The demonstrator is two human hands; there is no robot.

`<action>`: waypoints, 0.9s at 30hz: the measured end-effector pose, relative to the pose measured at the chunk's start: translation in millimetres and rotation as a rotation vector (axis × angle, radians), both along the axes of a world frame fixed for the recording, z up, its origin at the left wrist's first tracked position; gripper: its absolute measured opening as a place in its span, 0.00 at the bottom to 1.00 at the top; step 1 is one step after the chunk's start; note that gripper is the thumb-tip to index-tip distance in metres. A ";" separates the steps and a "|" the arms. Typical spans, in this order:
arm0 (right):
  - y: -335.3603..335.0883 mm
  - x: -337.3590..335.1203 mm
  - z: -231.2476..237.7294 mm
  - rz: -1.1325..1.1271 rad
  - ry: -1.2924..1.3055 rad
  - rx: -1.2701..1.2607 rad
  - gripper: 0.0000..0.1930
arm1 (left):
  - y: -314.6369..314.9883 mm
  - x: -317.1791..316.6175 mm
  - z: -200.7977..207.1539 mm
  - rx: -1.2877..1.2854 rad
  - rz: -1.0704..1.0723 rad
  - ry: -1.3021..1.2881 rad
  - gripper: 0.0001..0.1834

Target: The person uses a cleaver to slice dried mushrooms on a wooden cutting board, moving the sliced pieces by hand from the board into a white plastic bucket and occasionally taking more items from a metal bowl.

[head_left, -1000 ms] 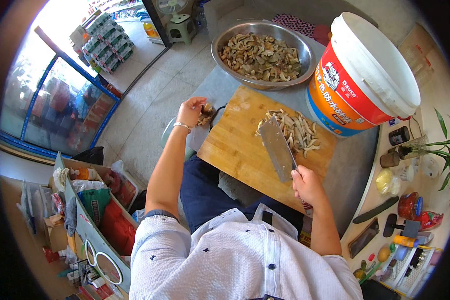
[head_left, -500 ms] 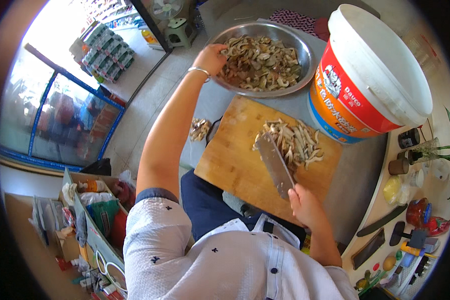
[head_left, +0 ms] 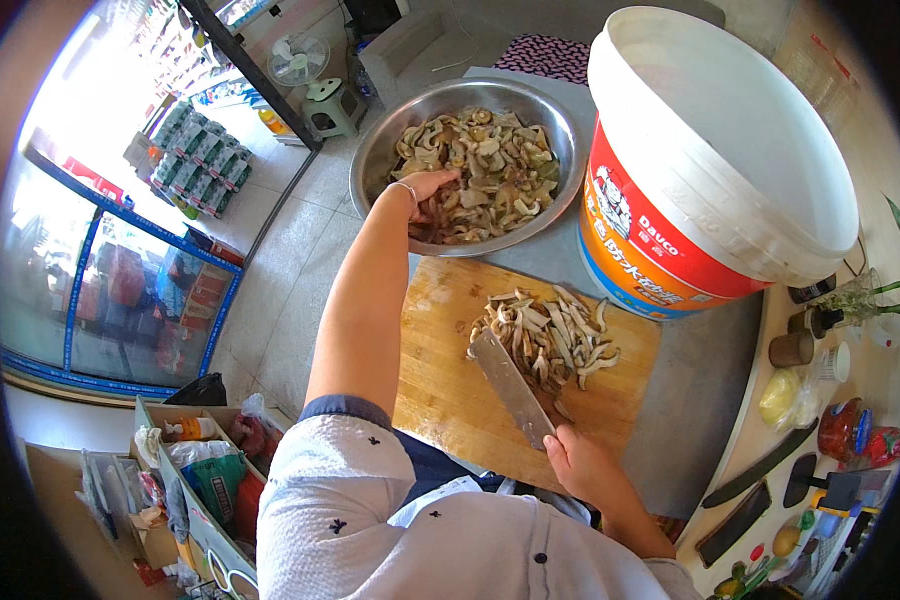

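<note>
Steel round bowl [head_left: 568,150]: left hand [head_left: 430,188] touches brown mushroom pieces [head_left: 495,185]; grip unclear.
Wooden rectangular board [head_left: 438,375]: right hand [head_left: 586,464] grips broad steel cleaver [head_left: 513,388].

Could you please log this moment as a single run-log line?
left hand: in metal bowl, at mushroom pieces | right hand: holding cleaver | cutting board: pile of sliced mushrooms

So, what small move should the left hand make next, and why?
Perhaps the left hand could grasp some greyish-brown mushroom pieces: it is among them inside the round, silver metal bowl, while the right hand holds the broad metal cleaver.
</note>
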State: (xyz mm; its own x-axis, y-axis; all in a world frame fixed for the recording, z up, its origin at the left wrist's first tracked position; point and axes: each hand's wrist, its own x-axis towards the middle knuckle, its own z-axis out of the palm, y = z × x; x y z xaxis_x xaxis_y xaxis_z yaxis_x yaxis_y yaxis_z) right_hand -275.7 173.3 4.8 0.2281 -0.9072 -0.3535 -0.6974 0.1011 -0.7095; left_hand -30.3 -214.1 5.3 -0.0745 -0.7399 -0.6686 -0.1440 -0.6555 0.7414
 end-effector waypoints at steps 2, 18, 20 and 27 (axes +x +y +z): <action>0.4 1.7 0.1 0.014 -0.024 0.015 0.16 | 25.4 0.0 21.6 -0.033 -0.107 -0.075 0.31; 11.9 15.2 8.5 0.036 -0.038 -0.123 0.13 | 50.5 25.3 16.5 -1.041 -0.230 -0.877 0.17; 13.7 20.3 13.1 0.067 -0.039 -0.134 0.13 | 63.6 28.1 19.7 -1.214 -0.170 -0.926 0.14; 3.3 43.8 0.4 0.129 -0.034 -0.133 0.14 | 105.6 42.6 30.2 -1.244 0.147 -0.410 0.14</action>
